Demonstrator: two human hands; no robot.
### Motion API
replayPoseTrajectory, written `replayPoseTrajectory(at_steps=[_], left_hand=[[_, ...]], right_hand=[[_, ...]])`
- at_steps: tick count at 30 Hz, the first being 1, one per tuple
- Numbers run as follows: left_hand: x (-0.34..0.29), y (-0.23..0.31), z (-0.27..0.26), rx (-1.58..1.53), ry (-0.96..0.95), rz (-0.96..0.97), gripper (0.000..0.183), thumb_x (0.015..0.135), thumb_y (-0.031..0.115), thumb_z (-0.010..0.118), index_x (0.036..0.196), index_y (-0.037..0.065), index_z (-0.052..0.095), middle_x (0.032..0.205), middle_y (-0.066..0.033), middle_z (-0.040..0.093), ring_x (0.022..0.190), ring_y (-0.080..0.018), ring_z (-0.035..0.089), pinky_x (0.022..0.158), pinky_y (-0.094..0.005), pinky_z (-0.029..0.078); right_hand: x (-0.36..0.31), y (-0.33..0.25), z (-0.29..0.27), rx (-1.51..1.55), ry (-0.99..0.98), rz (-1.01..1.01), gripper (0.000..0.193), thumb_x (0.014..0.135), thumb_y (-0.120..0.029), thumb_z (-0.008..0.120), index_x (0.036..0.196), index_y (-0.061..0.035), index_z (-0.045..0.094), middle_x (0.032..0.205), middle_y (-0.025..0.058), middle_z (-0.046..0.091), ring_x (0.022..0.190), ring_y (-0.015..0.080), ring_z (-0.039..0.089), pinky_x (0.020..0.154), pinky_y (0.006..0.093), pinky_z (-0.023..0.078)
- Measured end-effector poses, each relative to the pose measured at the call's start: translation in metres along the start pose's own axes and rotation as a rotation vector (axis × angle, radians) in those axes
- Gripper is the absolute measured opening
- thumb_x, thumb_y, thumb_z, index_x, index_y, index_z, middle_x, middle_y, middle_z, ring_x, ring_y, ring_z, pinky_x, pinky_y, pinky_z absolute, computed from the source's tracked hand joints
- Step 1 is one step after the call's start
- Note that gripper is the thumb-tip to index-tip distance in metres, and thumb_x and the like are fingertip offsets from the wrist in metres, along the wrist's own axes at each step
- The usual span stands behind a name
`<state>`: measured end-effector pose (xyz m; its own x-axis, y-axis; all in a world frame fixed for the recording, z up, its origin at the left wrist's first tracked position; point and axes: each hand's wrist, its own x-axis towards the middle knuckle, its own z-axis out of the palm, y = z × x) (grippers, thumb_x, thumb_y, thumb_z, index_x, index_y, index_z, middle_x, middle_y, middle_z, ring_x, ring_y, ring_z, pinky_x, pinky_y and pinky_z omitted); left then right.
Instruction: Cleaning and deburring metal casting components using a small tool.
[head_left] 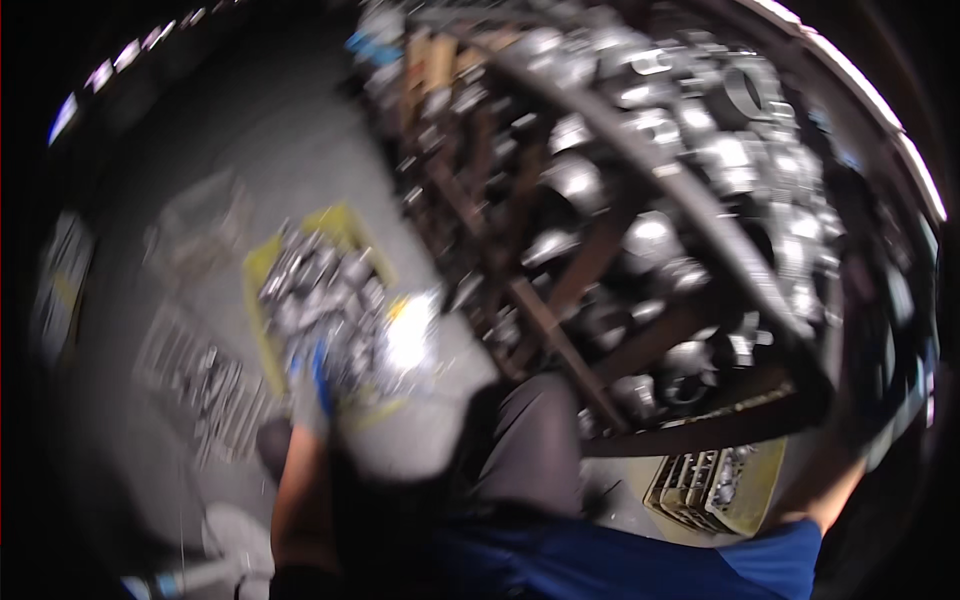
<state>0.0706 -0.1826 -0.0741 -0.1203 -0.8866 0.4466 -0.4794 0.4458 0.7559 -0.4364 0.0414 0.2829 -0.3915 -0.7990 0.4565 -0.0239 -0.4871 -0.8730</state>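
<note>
My left hand [311, 388], in a grey and blue glove, reaches down to the near edge of a yellow crate [255, 300] on the floor. The crate is heaped with shiny metal parts [325, 285], and the fingers are at the near side of the heap. Motion smears them, so their grip does not show. Beside the crate's right side lies a bright, glossy sheet [410, 335], perhaps clear plastic. My right arm stretches out to the far right, where my right hand [890, 425] is a dark blur beside the large metal-framed bin [690, 190].
The bin, heaped with rounded metal fittings [575, 183], fills the upper right. Below it stands a yellowish crate [762, 485] with metal parts. Left of the first crate are a slatted tray [205, 385] with parts and a pale container [200, 225]. My knee [535, 440] is close to the bin.
</note>
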Motion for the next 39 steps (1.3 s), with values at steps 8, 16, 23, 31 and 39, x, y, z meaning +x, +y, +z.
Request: replayPoseTrajectory(at_steps=[8,16,23,31,39], left_hand=[[0.016,-0.016,0.015,-0.407,0.459,-0.643,0.022,0.089,0.015,0.061,0.108,0.005,0.061,0.089,-0.0037,0.064,0.075,-0.0098,0.061,0.066,-0.0255,0.052],[0.009,-0.066,0.048,-0.095,0.199,-0.696,0.033,0.076,0.025,0.075,0.1,0.004,0.068,0.094,-0.0134,0.068,0.086,-0.0245,0.065,0.079,-0.033,0.05],[0.021,-0.07,0.063,0.45,-0.627,-0.554,0.036,0.079,0.039,0.065,0.104,0.012,0.066,0.103,-0.0154,0.066,0.099,-0.0328,0.062,0.086,-0.0408,0.049],[-0.001,-0.113,0.081,0.294,-0.563,-0.584,0.041,0.082,0.043,0.059,0.095,0.005,0.069,0.097,-0.0221,0.066,0.095,-0.0364,0.063,0.082,-0.0422,0.05],[-0.005,-0.134,0.092,0.324,-0.474,-0.653,0.023,0.081,0.023,0.06,0.092,0.004,0.068,0.095,-0.0217,0.066,0.094,-0.0363,0.064,0.079,-0.0429,0.05]], right_hand=[[-0.101,0.165,0.113,0.053,-0.417,0.917,0.044,0.097,-0.024,0.051,0.13,0.005,0.047,0.074,0.014,0.066,0.036,0.0049,0.041,0.034,0.0184,0.029],[-0.161,0.284,0.101,-0.506,-0.407,0.524,0.037,0.09,-0.009,0.056,0.125,0.0035,0.056,0.12,0.0118,0.062,0.108,0.0156,0.057,0.092,0.0279,0.043],[-0.155,0.291,0.099,-0.435,-0.297,0.638,0.035,0.09,-0.009,0.056,0.122,0.0054,0.057,0.12,0.0099,0.062,0.109,0.0144,0.055,0.092,0.0267,0.042],[-0.147,0.29,0.104,-0.477,-0.314,0.621,0.034,0.09,-0.006,0.054,0.121,0.0059,0.058,0.119,0.0116,0.062,0.108,0.0161,0.056,0.092,0.0279,0.043],[-0.132,0.271,0.115,-0.308,-0.252,0.925,0.035,0.093,-0.012,0.053,0.125,0.0011,0.055,0.088,0.0066,0.068,0.052,0.0027,0.049,0.047,0.0179,0.041]])
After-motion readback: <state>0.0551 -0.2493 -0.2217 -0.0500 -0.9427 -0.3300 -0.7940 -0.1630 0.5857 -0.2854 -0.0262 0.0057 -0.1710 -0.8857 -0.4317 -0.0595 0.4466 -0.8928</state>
